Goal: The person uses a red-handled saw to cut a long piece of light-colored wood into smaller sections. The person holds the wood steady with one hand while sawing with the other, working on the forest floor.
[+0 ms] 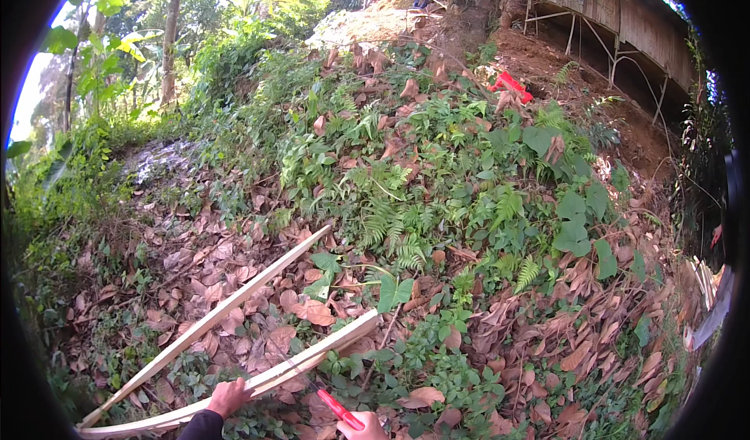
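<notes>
Where left hand [229, 397] grips: bamboo strip [258, 377].

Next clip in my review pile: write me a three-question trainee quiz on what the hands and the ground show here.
1. True or false: the left hand grips a pale split bamboo strip.
2. The red-handled tool in the right hand is: A) resting on the ferns, B) held near the strip, C) lying on the slope uphill.
3. What mostly covers the ground around the second bamboo strip?

Key: 1 true; 2 B; 3 dry brown leaves.
</notes>
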The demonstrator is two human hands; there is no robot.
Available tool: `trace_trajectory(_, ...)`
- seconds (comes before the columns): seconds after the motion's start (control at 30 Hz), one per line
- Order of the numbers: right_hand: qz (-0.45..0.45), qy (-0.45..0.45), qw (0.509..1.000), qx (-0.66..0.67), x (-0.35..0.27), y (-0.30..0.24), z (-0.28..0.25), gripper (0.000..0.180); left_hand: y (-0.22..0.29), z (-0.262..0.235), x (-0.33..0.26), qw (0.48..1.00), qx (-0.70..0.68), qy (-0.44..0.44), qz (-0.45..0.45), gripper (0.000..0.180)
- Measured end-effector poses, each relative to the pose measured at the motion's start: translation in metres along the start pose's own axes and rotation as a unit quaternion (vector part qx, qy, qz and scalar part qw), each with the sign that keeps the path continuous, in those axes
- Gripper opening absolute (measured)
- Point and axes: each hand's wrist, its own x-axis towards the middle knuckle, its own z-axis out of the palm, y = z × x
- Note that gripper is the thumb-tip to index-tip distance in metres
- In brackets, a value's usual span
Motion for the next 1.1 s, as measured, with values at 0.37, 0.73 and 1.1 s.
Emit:
trace_trajectory(0.37,0.071,0.012,0.997,0.035,-0.024,-0.024,-0.037,0.026,-0.009,-0.024,0.02,1.0,-0.005,0.007,-0.014,0.043)
trace_trajectory(0.73,0.09,-0.028,0.995,0.04,0.008,-0.017,0.0,0.024,-0.019,0.003,0.008,0.999,-0.021,-0.018,-0.027,0.04)
trace_trajectory(1.1,0.15,-0.006,0.985,0.081,-0.021,-0.055,-0.029,0.022,-0.008,0.008,0.003,1.0,-0.015,0.003,-0.021,0.035)
